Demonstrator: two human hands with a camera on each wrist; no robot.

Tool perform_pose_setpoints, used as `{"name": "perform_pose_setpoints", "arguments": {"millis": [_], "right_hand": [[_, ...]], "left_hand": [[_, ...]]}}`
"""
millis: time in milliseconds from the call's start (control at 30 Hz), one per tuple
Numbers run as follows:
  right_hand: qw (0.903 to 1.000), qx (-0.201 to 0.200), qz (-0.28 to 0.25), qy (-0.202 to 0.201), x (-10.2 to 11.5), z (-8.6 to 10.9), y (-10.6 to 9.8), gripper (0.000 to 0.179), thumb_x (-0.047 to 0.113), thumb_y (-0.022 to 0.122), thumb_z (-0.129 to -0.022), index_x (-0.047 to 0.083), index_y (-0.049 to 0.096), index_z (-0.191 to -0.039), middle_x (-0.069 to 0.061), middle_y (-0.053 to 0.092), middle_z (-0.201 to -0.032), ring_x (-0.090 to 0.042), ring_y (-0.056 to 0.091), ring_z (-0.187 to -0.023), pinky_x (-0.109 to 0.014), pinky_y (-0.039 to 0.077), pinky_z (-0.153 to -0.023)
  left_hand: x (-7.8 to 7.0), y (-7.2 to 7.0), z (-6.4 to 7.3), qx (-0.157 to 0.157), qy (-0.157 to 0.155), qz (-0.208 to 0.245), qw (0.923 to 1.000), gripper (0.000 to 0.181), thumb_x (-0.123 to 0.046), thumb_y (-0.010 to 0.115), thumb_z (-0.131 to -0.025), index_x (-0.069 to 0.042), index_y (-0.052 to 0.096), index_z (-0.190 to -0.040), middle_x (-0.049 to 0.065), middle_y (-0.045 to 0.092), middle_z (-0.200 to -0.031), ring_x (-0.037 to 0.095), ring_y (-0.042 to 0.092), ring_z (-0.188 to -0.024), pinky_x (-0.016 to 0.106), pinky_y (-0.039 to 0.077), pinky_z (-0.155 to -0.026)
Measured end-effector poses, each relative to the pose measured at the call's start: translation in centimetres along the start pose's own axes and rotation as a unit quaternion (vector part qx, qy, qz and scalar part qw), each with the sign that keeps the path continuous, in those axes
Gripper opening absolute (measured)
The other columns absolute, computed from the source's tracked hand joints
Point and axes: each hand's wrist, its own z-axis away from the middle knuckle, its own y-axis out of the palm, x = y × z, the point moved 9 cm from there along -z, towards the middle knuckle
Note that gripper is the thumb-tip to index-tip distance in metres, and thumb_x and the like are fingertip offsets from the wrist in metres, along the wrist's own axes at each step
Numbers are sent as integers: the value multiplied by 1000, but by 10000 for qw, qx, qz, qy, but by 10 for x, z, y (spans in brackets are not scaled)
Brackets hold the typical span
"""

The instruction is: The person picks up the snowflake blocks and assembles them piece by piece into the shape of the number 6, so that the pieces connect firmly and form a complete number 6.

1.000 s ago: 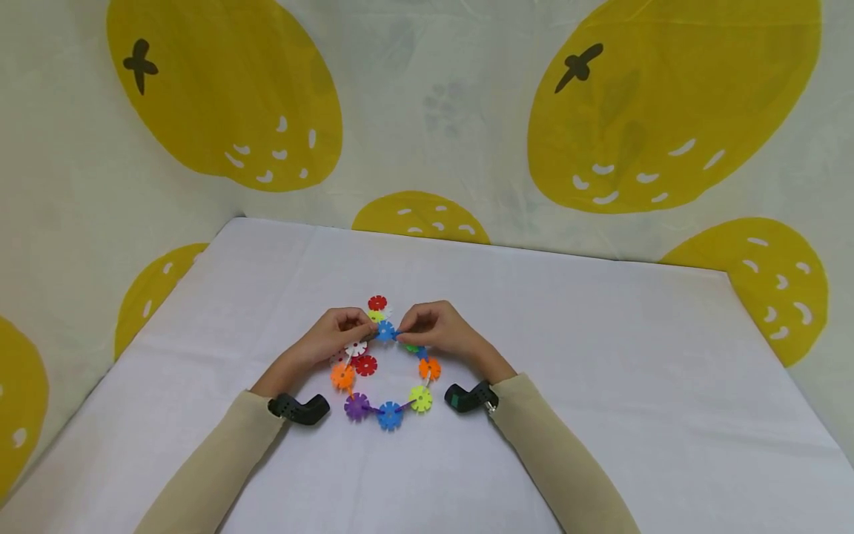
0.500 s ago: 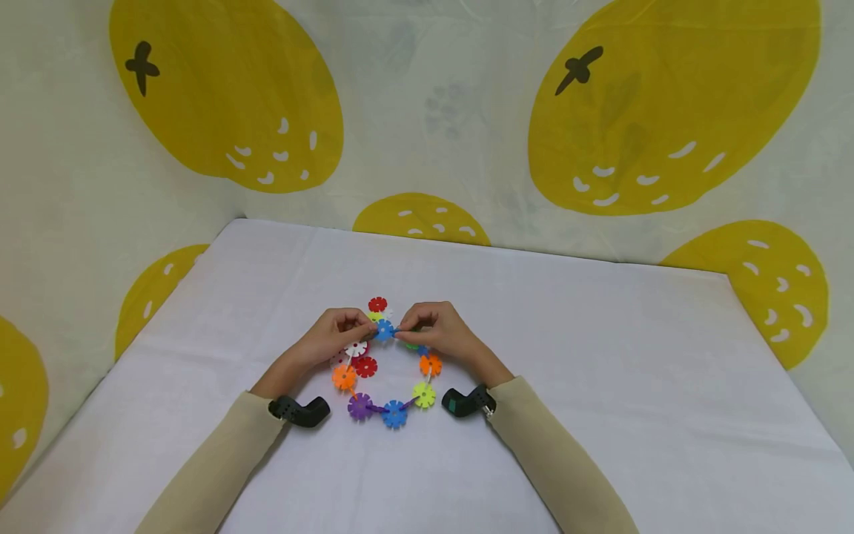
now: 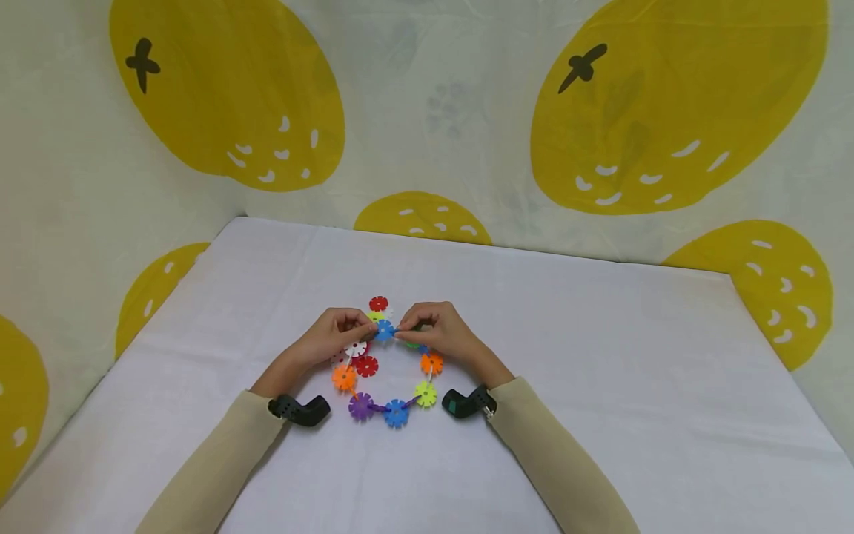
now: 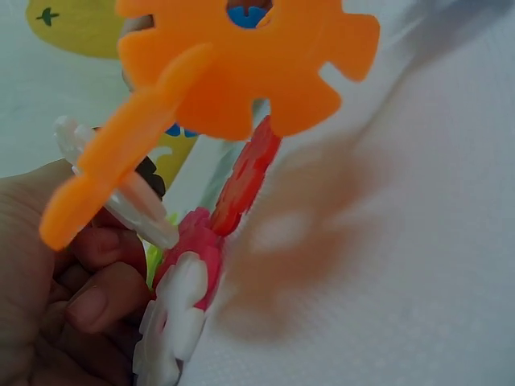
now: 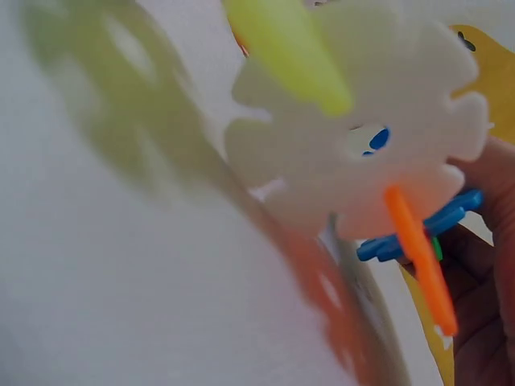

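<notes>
Interlocking plastic snowflake discs form a ring-shaped chain between the two hands. At its far side, my left hand [image 3: 333, 334] pinches a blue disc [image 3: 383, 330]. From the other side, my right hand [image 3: 437, 326] pinches a blue disc seen edge-on [image 3: 394, 331], right at the first one's rim. Down the left run an orange disc [image 3: 344, 378] and a purple disc [image 3: 361, 406]; another blue disc [image 3: 396, 413] is nearest. Up the right come a yellow-green disc [image 3: 425, 394] and an orange disc [image 3: 432, 363]. The right wrist view shows a white disc [image 5: 298, 161] joining these two.
Loose discs lie close by: a red disc [image 3: 366, 366] inside the ring, another red disc [image 3: 378, 303] beyond the hands, and white and pink discs [image 4: 193, 241] by the left fingers. A white cloth [image 3: 600, 371] covers the table; a patterned curtain [image 3: 427, 111] hangs behind.
The near part of the ring has shifted slightly right and away from the body. The blue disc in the left fingers has moved a touch left. Both hands stay almost in place.
</notes>
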Motion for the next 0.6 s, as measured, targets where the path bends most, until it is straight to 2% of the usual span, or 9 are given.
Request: {"name": "perform_pose_setpoints", "arguments": {"millis": [233,400,600], "right_hand": [[9998,63,134,-90,3,0,2,4,-9,74,-79,-6,73,-82,-18,70,-87,-15,63,-82,-22,52,-74],[9991,202,342,-136,4,-1,4,2,-2,75,-82,-4,74,-82,-12,71,-86,-14,63,-81,-23,50,-72],[9988,40,397,-274,7,-2,3,3,-6,75,-81,-6,73,-83,-14,71,-86,-24,65,-83,-27,53,-75]], "left_hand": [[-1,1,0,91,56,11,9999,19,-14,62,-96,4,67,-94,4,63,-81,14,52,-71,18,48,-66],[-1,2,0,78,64,-67,9999,18,-14,64,-95,3,67,-92,5,62,-79,14,51,-70,18,48,-65],[-3,-1,1,-61,98,-37,9999,18,-13,63,-96,4,67,-92,4,61,-78,13,49,-67,18,44,-62]]}}
